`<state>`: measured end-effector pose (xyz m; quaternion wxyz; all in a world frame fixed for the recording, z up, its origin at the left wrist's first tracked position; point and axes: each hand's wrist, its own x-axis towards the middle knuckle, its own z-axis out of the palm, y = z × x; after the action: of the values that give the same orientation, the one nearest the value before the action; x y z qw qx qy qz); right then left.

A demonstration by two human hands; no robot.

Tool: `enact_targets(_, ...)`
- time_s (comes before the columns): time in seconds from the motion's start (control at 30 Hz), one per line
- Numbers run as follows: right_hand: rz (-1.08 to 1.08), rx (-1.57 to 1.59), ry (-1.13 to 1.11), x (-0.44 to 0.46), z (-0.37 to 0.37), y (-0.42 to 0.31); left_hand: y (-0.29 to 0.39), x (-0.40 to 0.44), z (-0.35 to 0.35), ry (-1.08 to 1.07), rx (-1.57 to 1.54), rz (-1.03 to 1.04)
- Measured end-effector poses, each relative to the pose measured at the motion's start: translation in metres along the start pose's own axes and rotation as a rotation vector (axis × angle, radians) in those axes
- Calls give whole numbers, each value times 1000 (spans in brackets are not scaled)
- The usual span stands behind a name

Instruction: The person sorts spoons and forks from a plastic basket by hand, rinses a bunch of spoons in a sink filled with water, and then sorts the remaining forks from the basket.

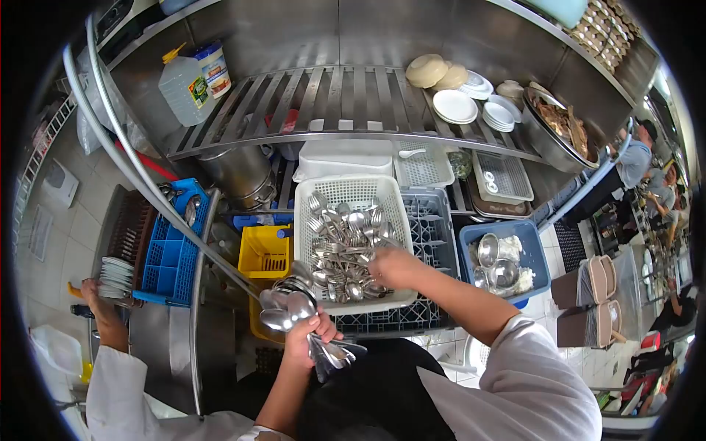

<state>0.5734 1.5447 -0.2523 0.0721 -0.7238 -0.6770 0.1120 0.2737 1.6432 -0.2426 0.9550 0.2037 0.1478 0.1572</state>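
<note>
A bundle of metal spoons [290,307] is gripped in my left hand [309,339], in front of the basket's near left corner, with the spoon bowls up and left. My right hand [393,267] reaches into the white perforated basket [396,192] at its right side, over a heap of spoons and forks [342,242]. Its fingers are bent down among the cutlery, and what they touch is hidden. The basket rests on a grey dish rack [430,220].
A yellow basket [259,239] and blue cutlery tray [165,253] lie left. A blue tub [540,257] with metal bowls stands right. Above is a slatted shelf [309,88] with plates. Another person's hand [90,290] is near stacked plates at far left; several people are far right.
</note>
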Motion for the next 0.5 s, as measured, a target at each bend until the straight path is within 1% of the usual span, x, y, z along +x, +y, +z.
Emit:
enact_targets(0.03, -90, -192, -40, -11, 23, 16, 1, 1, -4, 26, 1, 32)
enact_targets(0.1, -139, -191, -20, -14, 67, 39, 3, 4, -12, 93, -20, 91)
enact_targets(0.17, -189, -190, -2, -8, 79, 50, 5, 9, -14, 171, -33, 164)
enact_targets(0.23, -282, -281, 17, 7, 83, 50, 7, 12, -15, 233, -80, 227)
enact_targets(0.27, -297, -266, 17, 11, 70, 50, 7, 14, -12, 253, -76, 236)
enact_targets(0.33, -364, -23, 97, 18, 42, 56, 8, 17, -8, 356, -90, 333)
enact_targets(0.37, -368, -8, 157, 22, 37, 62, 9, 16, -13, 372, -127, 347)
enact_targets(0.4, -379, 1, 153, 27, 36, 71, 12, 14, -17, 384, -128, 355)
enact_targets(0.5, -351, 244, 385, 48, 19, 97, 24, 16, -22, 374, -55, 365)
